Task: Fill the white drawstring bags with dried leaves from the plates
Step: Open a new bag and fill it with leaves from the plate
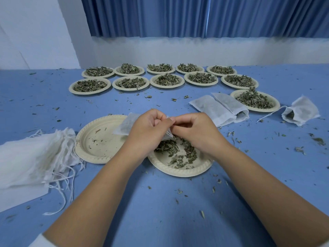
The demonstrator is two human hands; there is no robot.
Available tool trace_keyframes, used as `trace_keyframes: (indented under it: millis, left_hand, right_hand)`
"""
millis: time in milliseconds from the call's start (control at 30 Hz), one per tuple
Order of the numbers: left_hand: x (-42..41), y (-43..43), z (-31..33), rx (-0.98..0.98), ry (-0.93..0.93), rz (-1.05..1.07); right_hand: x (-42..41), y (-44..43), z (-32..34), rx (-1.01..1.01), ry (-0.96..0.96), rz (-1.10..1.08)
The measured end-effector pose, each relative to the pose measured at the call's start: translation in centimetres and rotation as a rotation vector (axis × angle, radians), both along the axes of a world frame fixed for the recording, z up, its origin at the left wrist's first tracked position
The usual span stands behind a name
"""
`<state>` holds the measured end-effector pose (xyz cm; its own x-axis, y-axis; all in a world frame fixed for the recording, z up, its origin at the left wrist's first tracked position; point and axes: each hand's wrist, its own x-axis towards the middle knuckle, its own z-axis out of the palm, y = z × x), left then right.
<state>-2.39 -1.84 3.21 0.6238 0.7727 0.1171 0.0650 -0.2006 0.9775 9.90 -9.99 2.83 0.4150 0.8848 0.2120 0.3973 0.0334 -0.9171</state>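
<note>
**Bagging dried leaf: one bag in hand, most plates not yet started**

Hands: left hand (147, 125) curled round a white drawstring bag (124, 126), holding it tilted above the near plate (178, 172). Bag body lies out to the left, over the edge of the empty plate (92, 154). Right hand (194, 129) closed to a pinch at the bag's mouth, fingertips meeting the left hand's. Cloth or cord, can't tell. Cord ends hang just below the hands. Bag shows dark through the cloth, so prob. partly filled.

Progress (my read): early.
- One plate cleared, bar crumbs.
- Near plate has only a thin scatter of leaves (170, 148) left.
- Three filled bags on the right: a pair (217, 109) side by side & touching, a third bag (302, 111) apart w/ mouth open & cord loose. None looks drawn shut.
- Left to do: rest of near plate, the full plate (274, 107) just beside the pair, plus ten full plates (89, 91) in two rows at the back.
- Thick stack of empty bags (32, 157) at left, so no shortage.

Around: blue counter (160, 202) littered w/ leaf scraps all over. Blue curtain (178, 15) & pale wall behind.

In the way: nothing btwn hands & near plate. Where the two working plates meet is hidden by the left forearm. Cords in the stack are tangled & may snag when a bag is pulled. Back rows sit well apart from the hands, so they need a reach over the working plates.
</note>
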Motion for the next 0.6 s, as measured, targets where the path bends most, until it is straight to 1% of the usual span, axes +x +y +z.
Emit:
trace_keyframes:
  millis: [200,267,400,467,567,600]
  left_hand:
    - [-0.07,0.12,-0.02,0.0,-0.026,0.033]
    - [-0.18,0.07,0.04,-0.01,-0.034,0.009]
    - [-0.33,-0.13,0.15,-0.015,-0.045,-0.058]
    - [-0.34,-0.1,0.19,-0.019,-0.057,-0.071]
    - [-0.4,-0.12,0.25,-0.01,-0.063,-0.078]
    - [-0.43,-0.14,0.28,-0.007,-0.065,-0.079]
  right_hand:
    - [0.41,-0.09,0.13,-0.034,0.133,0.009]
    - [0.31,-0.19,0.05,-0.035,0.139,0.011]
    - [0.36,0.21,-0.49,-0.039,0.186,-0.051]
    - [0.61,0.5,-0.67,-0.068,0.266,-0.035]
    - [0.76,0.53,-0.51,-0.143,0.445,0.097]
    - [0.7,0.49,-0.44,-0.145,0.475,0.135]
